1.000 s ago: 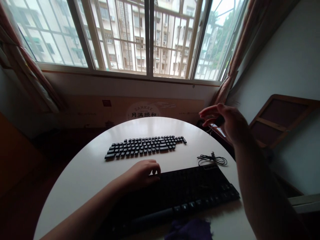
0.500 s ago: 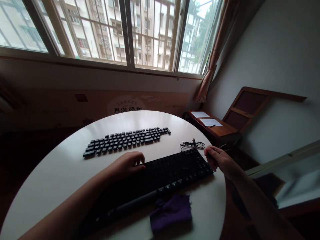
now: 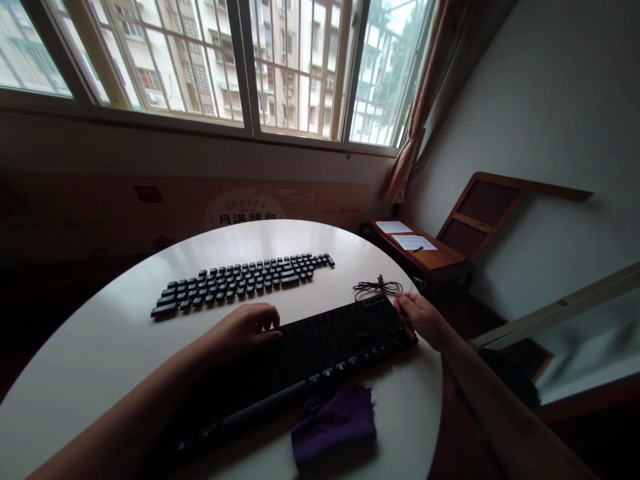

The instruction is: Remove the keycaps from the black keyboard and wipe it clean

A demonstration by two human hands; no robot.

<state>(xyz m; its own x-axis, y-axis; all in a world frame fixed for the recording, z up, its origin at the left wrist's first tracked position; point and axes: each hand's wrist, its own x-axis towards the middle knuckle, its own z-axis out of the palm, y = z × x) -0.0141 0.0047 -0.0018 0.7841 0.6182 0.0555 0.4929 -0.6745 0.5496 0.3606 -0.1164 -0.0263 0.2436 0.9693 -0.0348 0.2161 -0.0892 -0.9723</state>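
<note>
A black keyboard (image 3: 320,340) lies across the round table, many of its keycaps off and a row left along the near edge. My left hand (image 3: 253,325) is closed on the keyboard's far edge, fingers curled over it. Over the keyboard's right end, my right hand (image 3: 417,317) pinches a thin wire keycap puller (image 3: 418,287), one end of it sticking up past the fingers. Its other end, down at the keys, is hard to make out. Loose black keycaps (image 3: 245,280) stand in rows behind the keyboard, set out in keyboard order.
A coiled black cable (image 3: 379,285) lies just behind the keyboard's right end. Nearer me is a crumpled purple cloth (image 3: 334,425) on the white table (image 3: 90,373). Beyond the table stands a wooden chair (image 3: 450,247) with papers (image 3: 414,242) and a pen on it.
My right hand has turned and lowered slightly at the keyboard's right end, and the wire puller's free end points more upward. The left hand stays on the keyboard. The whole view has shifted a little.
</note>
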